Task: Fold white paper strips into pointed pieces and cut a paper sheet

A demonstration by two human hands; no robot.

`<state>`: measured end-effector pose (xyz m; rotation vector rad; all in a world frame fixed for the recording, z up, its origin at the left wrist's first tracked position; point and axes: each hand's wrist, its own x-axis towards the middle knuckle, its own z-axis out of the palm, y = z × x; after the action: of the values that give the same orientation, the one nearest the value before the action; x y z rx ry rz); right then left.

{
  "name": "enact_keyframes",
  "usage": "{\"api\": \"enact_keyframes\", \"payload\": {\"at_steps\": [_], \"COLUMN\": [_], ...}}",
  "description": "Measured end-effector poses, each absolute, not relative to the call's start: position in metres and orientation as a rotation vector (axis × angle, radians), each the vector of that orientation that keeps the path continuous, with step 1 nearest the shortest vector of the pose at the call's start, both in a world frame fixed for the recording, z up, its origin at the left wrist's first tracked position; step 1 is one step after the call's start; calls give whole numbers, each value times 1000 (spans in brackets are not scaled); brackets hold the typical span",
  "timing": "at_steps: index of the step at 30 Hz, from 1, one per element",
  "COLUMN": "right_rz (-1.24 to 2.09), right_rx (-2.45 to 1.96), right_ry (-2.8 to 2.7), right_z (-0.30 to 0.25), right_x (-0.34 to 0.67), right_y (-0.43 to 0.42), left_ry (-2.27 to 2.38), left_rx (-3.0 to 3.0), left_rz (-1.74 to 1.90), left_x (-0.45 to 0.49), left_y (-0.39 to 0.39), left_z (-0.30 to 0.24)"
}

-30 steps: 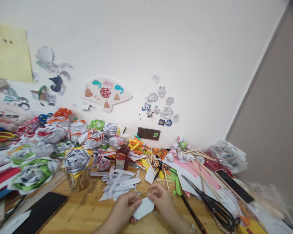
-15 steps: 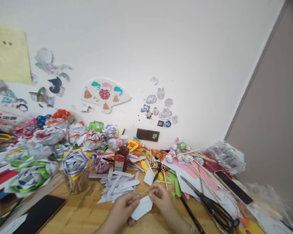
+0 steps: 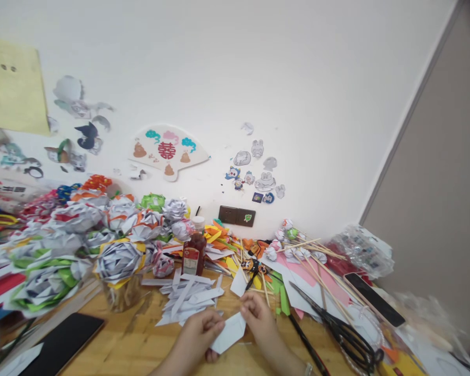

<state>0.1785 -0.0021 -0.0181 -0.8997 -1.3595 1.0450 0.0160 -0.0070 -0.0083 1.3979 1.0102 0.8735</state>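
Both my hands are low at the bottom centre, over the wooden table [image 3: 141,344]. My left hand [image 3: 198,337] is closed on the left edge of a small folded white paper piece [image 3: 230,333]. Pinching the same paper's upper right corner is my right hand [image 3: 258,318], fingers curled. A pile of folded white paper strips [image 3: 190,297] lies just beyond my hands. A small brown glue bottle [image 3: 193,253] stands upright behind that pile.
Many paper flowers [image 3: 117,258] crowd the left side. A black phone [image 3: 62,344] lies at lower left, another phone [image 3: 374,298] at right. Black scissors [image 3: 344,331], wooden skewers [image 3: 321,274], pink and coloured paper scraps fill the right. Stickers and a paper fan [image 3: 167,151] hang on the white wall.
The hands and paper have shifted only slightly; the paper's tilt changed a little between my fingers. The view drifted a touch.
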Motion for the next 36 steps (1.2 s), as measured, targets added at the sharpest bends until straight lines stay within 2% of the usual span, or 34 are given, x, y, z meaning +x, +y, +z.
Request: {"api": "enact_keyframes", "payload": {"at_steps": [13, 21, 29, 36], "right_rz": [926, 956, 1132, 1092], "right_rx": [-985, -951, -829, -898], "right_ry": [-1317, -1346, -1353, -1372], "right_z": [-17, -24, -17, -18], "right_x": [181, 183, 178, 175], "right_y": [0, 4, -2, -6], "left_ry": [1075, 1059, 1088, 1102], "left_rx": [1397, 1386, 1299, 1229], "left_rz": [848, 922, 1022, 1034], "left_x": [17, 17, 14, 11], "left_y": [-5, -7, -3, -4], "left_z": [-14, -15, -9, -2]}}
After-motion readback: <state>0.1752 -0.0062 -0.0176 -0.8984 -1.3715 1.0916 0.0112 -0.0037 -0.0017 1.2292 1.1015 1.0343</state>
